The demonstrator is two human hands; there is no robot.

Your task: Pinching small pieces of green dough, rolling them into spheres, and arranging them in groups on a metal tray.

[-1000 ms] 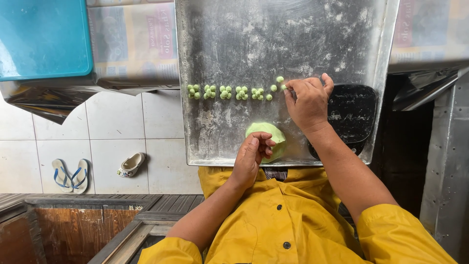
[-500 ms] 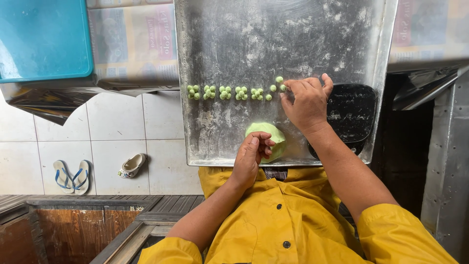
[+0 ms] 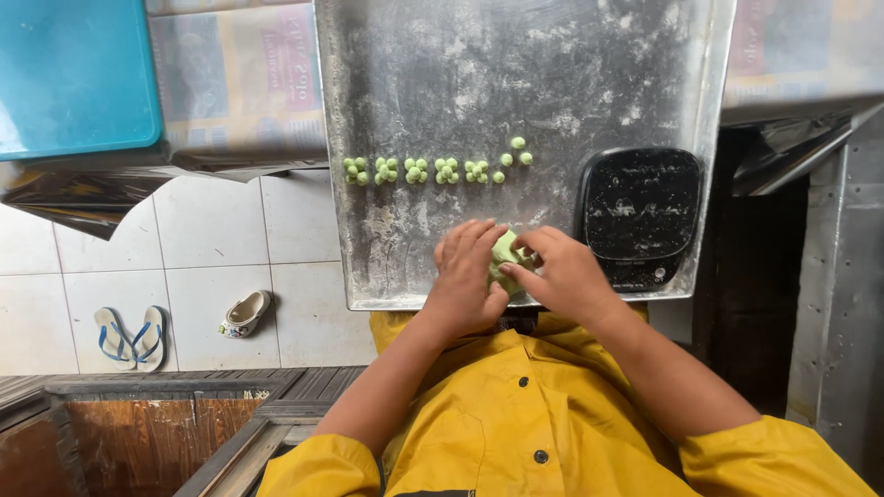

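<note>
A lump of green dough (image 3: 504,255) rests near the front edge of a floured metal tray (image 3: 433,83). My left hand (image 3: 466,276) cups its left side. My right hand (image 3: 562,273) pinches at its top and right side. Farther back on the tray lies a row of small green dough balls (image 3: 414,170) in little clusters, with a few loose balls (image 3: 517,152) at the row's right end. I wear a yellow buttoned shirt.
A black kitchen scale (image 3: 641,207) dusted with flour sits on the tray's right side. A blue lid or bin (image 3: 74,74) lies at the left on paper-covered tabletop. Below, on white floor tiles, are blue-strapped sandals (image 3: 129,336) and a small shoe (image 3: 245,313).
My right hand has drawn back from the row of small balls to the dough lump, joining my left hand there. A few loose balls now lie uncovered at the row's right end.
</note>
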